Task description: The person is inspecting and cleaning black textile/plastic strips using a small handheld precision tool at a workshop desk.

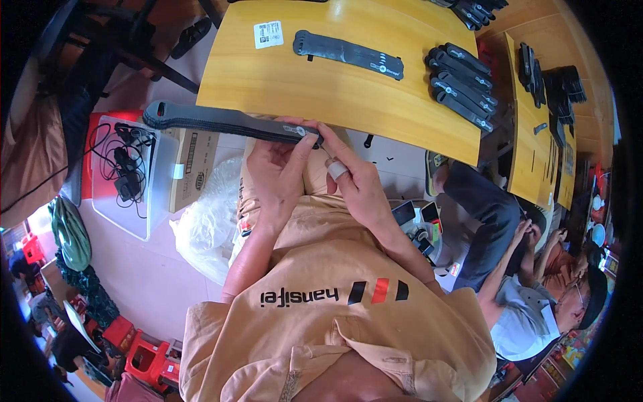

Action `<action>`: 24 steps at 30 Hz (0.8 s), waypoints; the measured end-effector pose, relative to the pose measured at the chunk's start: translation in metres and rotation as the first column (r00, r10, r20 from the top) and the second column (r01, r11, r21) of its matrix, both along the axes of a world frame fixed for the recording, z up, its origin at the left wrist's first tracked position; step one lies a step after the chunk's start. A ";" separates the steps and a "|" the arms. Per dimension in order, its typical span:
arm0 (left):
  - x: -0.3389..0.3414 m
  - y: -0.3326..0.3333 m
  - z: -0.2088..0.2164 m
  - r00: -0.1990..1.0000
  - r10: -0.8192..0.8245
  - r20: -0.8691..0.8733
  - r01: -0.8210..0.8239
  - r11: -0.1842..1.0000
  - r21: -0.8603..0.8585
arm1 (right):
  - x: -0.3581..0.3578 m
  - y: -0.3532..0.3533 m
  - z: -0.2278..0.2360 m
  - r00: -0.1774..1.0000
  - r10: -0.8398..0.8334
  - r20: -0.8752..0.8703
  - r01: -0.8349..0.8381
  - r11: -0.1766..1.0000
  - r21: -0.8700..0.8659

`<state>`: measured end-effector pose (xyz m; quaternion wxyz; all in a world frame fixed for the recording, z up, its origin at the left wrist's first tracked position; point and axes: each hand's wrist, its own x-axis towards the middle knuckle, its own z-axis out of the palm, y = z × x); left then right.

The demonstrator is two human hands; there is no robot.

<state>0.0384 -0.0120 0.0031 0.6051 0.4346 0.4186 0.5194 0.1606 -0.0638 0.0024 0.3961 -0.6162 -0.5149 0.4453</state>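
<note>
A stack of long black straps sticks out to the left in front of me, just off the near edge of the yellow table. My left hand grips the printed right end of the stack, thumb on top. At that same end, the fingers of my right hand are closed on the tip of the straps. A white bandage wraps one digit of that hand. Whether a small item is also pinched there is too fine to tell. On the table lies a single black strap.
Bundled straps lie at the right of the yellow table, and a white label at its far left. Left of me stand a clear bin of cables and a cardboard box. Seated people are at right.
</note>
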 end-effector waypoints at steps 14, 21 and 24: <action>0.011 -0.017 -0.017 0.990 0.090 -0.106 -0.051 0.944 0.325 | -0.017 0.002 0.011 0.742 -0.201 -0.640 0.030 0.963 -0.267; 0.009 -0.011 -0.020 0.972 0.133 -0.194 -0.032 0.892 0.450 | -0.027 0.000 0.013 0.562 -0.271 -0.781 0.134 0.962 -0.237; 0.011 -0.009 -0.018 0.988 0.107 -0.108 -0.047 0.890 0.453 | -0.024 0.003 0.012 0.682 -0.255 -0.685 0.162 0.967 -0.198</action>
